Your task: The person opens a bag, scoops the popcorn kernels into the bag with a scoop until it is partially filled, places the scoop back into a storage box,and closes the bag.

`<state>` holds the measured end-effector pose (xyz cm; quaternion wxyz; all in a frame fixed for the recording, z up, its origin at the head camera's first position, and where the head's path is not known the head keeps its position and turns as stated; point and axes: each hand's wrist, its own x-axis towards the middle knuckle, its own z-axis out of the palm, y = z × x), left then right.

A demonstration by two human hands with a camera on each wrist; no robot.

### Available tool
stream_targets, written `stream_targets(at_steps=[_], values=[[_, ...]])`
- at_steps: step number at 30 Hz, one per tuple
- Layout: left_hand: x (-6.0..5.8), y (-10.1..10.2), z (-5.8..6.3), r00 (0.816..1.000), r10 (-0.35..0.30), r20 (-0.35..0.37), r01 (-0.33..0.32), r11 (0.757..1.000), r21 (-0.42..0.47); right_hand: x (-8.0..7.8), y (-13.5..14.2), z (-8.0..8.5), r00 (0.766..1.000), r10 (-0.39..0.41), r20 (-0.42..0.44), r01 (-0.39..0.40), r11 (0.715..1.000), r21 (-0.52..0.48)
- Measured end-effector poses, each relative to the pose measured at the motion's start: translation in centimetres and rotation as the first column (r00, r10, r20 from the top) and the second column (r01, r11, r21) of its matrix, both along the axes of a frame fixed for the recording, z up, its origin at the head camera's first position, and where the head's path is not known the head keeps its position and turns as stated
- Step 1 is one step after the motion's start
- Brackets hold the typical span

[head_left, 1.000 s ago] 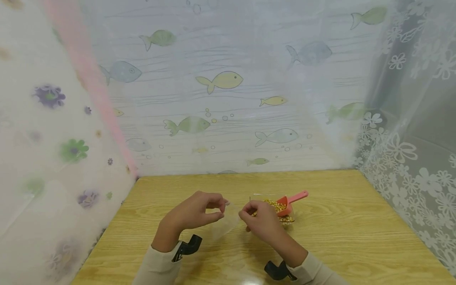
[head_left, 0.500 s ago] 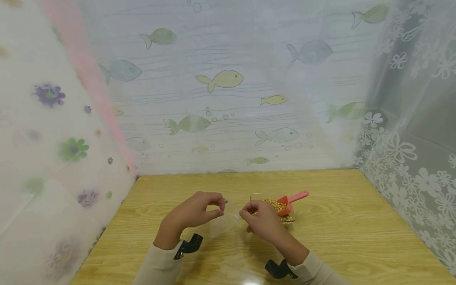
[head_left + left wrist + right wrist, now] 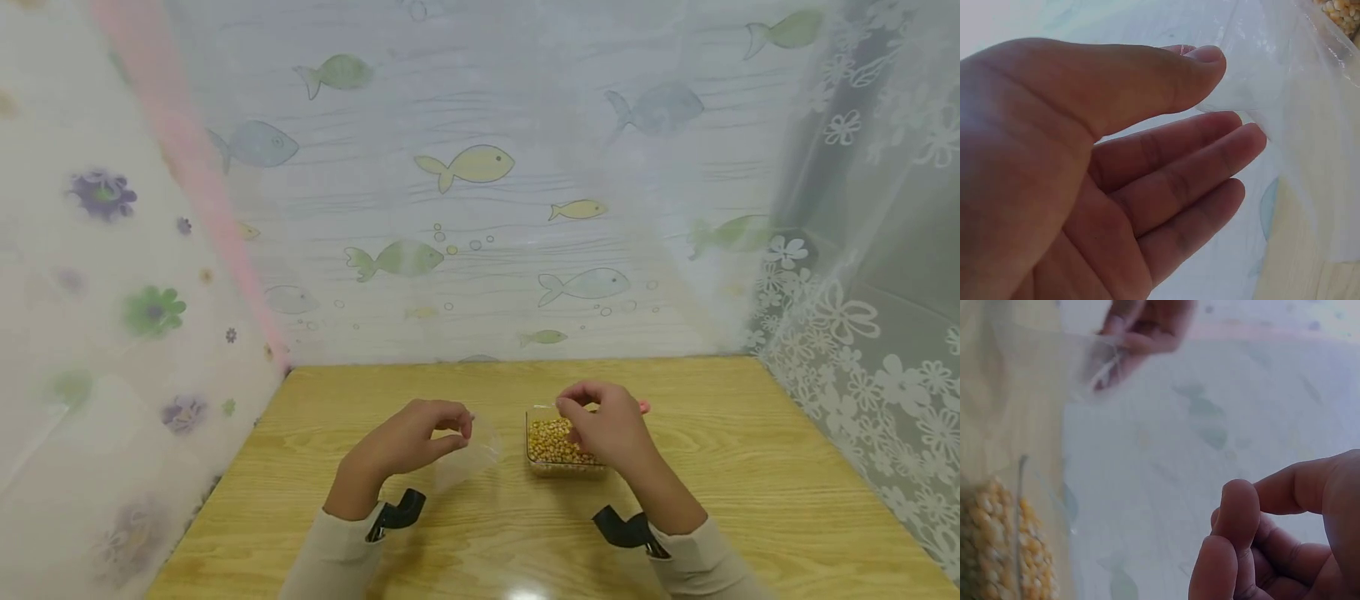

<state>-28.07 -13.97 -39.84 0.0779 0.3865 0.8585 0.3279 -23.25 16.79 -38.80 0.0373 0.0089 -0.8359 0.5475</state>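
Observation:
My left hand [image 3: 420, 437] pinches the edge of a clear plastic bag [image 3: 468, 458] between thumb and index finger. In the left wrist view the bag [image 3: 1310, 125] spreads out beyond the fingertips, its other fingers loosely bent. My right hand [image 3: 607, 425] is over the right part of a clear box [image 3: 566, 472] filled with yellow corn kernels [image 3: 551, 442]. Its fingers are loosely bent with nothing between them, as the right wrist view shows. Behind that hand the tip of a pink scoop handle [image 3: 645, 407] sticks out; the rest of the scoop is hidden.
The box stands on a wood-grain table [image 3: 360, 383], right of the bag. A fish-print curtain [image 3: 480, 250] hangs along the table's back edge, with flower-print curtains [image 3: 127, 400] on both sides.
My right hand has let go of the bag's edge and moved right and up over the corn box, covering most of the scoop. The left hand stays nearly in place with the bag.

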Motion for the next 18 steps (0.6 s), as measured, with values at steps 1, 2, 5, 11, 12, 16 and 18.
stream_targets(at_steps=[1, 2, 5, 11, 12, 16, 18], values=[[0.0, 0.0, 0.0, 1.0, 0.003, -0.003, -0.003, 1.0, -0.001, 0.0, 0.4, 0.3, 1.0, -0.002, 0.005, 0.002, 1.0, -0.017], [-0.1, -0.1, 0.0, 1.0, 0.004, -0.007, -0.004, 1.0, -0.001, -0.1, 0.8, 0.5, 1.0, -0.003, 0.009, 0.003, 0.999, -0.031], [-0.1, -0.2, -0.1, 1.0, 0.009, -0.015, -0.008, 1.0, 0.002, -0.2, 1.7, 1.0, 1.0, -0.017, -0.002, 0.017, 0.999, -0.035], [-0.3, -0.5, -0.4, 0.998, 0.042, -0.04, -0.042, 0.999, -0.005, -0.4, 3.5, 1.6, 0.994, -0.067, -0.085, 0.07, 0.997, 0.027], [-0.4, -0.5, -0.5, 0.998, 0.041, -0.053, -0.042, 0.999, -0.005, -0.4, 3.9, 1.7, 0.992, -0.084, -0.096, 0.087, 0.996, 0.036], [-0.6, -0.7, -0.6, 0.993, 0.028, -0.111, -0.028, 1.0, 0.001, -0.4, 5.3, 1.8, 0.978, -0.151, -0.143, 0.166, 0.982, 0.094], [-0.7, -0.8, -0.7, 0.987, 0.02, -0.16, -0.02, 1.0, -0.002, -0.4, 6.0, 1.8, 0.97, -0.18, -0.164, 0.202, 0.971, 0.13]])
